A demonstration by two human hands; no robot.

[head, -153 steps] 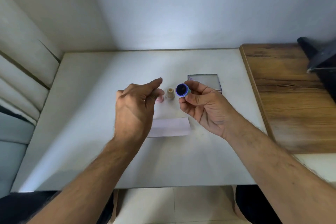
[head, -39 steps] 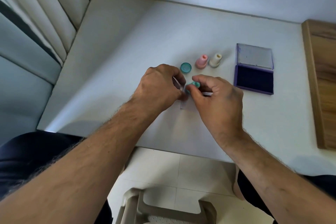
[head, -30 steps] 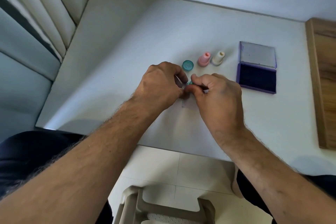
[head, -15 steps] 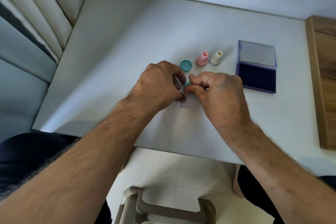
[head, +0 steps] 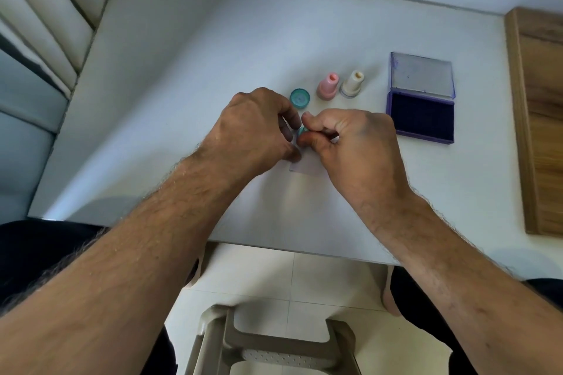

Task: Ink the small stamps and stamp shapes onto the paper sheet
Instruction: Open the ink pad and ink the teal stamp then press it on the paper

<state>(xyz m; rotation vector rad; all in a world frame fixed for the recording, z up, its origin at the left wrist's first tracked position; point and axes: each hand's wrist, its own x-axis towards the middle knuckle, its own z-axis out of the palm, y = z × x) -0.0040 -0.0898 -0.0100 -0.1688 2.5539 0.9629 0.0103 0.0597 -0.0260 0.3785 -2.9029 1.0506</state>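
My right hand [head: 353, 146] pinches a small teal stamp [head: 301, 132] between thumb and fingers, low over the paper sheet [head: 306, 166], which lies on the white table [head: 182, 70] mostly hidden under both hands. My left hand [head: 253, 131] has its fingers curled down, with fingertips on the sheet's left edge beside the stamp. A teal cap [head: 300, 97] lies just behind my left hand. A pink stamp [head: 327, 87] and a cream stamp [head: 353, 84] stand upright behind my right hand. The open purple ink pad [head: 420, 119] sits to the right.
A wooden board [head: 539, 119] borders the table on the right. A cushioned seat back [head: 45, 24] lies to the left. A plastic stool [head: 274, 344] stands on the tiled floor below the table's front edge.
Five seconds ago I held a blue-capped stamp up in my right hand. Over the last second my right hand lowered the teal stamp closer to the sheet; my left hand stayed on the sheet.
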